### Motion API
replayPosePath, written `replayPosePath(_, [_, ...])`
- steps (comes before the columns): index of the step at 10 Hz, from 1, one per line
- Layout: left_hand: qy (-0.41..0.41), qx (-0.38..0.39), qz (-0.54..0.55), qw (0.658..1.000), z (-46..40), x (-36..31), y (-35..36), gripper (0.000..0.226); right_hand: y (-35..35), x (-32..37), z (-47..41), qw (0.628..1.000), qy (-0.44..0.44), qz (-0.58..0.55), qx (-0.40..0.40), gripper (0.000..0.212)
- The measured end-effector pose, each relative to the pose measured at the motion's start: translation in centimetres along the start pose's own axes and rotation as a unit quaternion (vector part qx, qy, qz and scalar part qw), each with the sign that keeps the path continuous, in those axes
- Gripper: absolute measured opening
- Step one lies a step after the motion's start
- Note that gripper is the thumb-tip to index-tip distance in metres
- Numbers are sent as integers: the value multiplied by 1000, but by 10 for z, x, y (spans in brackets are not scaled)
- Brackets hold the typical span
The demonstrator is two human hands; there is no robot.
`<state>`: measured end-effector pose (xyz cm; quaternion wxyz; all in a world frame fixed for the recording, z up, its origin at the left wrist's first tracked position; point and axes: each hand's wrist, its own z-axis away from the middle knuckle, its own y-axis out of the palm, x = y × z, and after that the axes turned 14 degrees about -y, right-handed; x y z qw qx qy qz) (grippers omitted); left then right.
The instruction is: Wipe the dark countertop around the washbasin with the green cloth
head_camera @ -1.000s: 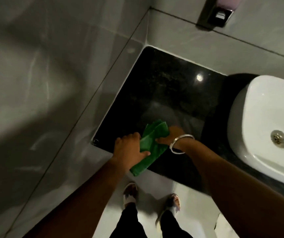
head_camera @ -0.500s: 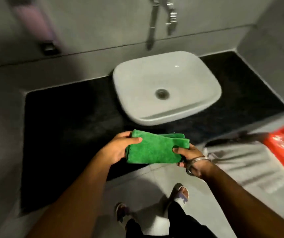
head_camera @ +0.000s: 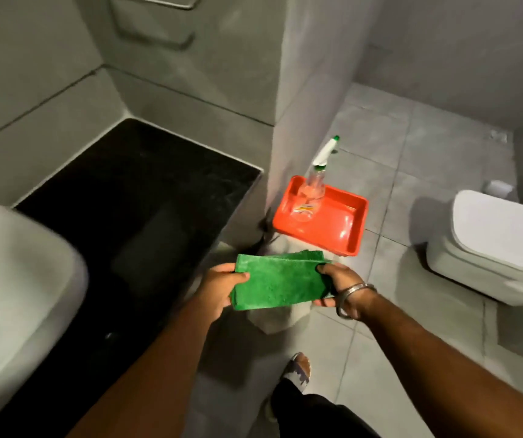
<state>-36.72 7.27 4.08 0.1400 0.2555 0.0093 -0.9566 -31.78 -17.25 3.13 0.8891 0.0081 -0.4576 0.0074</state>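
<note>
Both hands, left hand (head_camera: 219, 287) and right hand (head_camera: 341, 287), grasp the folded green cloth (head_camera: 280, 281) by its ends, its long axis running left-right, just right of the dark table (head_camera: 133, 197).

Cloth (head_camera: 280, 284) solid bright green, no pattern. Countertop (head_camera: 146, 197) black, faintly speckled. Basin (head_camera: 16, 279) white. Tray (head_camera: 333, 222) orange-red. Spray bottle (head_camera: 312, 191) clear, white head, green tip. Toilet (head_camera: 494, 245) white. Floor tiles (head_camera: 412, 311) and walls (head_camera: 222, 58) plain grey. Bangle (head_camera: 350, 297) silver.
</note>
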Motion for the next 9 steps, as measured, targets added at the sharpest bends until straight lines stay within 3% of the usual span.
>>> replayPosePath(2, [-42, -29, -110, 993, -75, -55, 120, 13, -92, 67, -125, 989, -89, 98, -60, 17])
replayPosePath(4, [-44, 18, -141, 989, -164, -84, 211, 21, -148, 104, -270, 953, -139, 265, -44, 37])
replayPosePath(5, [-141, 60, -95, 984, -215, -90, 247, 23, -156, 96, -331, 915, -160, 368, -35, 37])
replayPosePath(6, [-216, 72, -55, 972, -257, -92, 268, 29, -151, 76, -375, 846, -167, 506, 15, 33])
replayPosePath(7, [-233, 75, -72, 967, -270, -98, 269, 13, -141, 64, -381, 779, -152, 608, 16, 43])
replayPosePath(8, [-75, 27, -250, 965, -262, -114, 244, 23, -130, 62, -352, 729, -191, 656, -35, 44])
replayPosePath(9, [-1, -16, -421, 907, -234, -144, 207, 10, -121, 77, -313, 717, -190, 666, -80, 39])
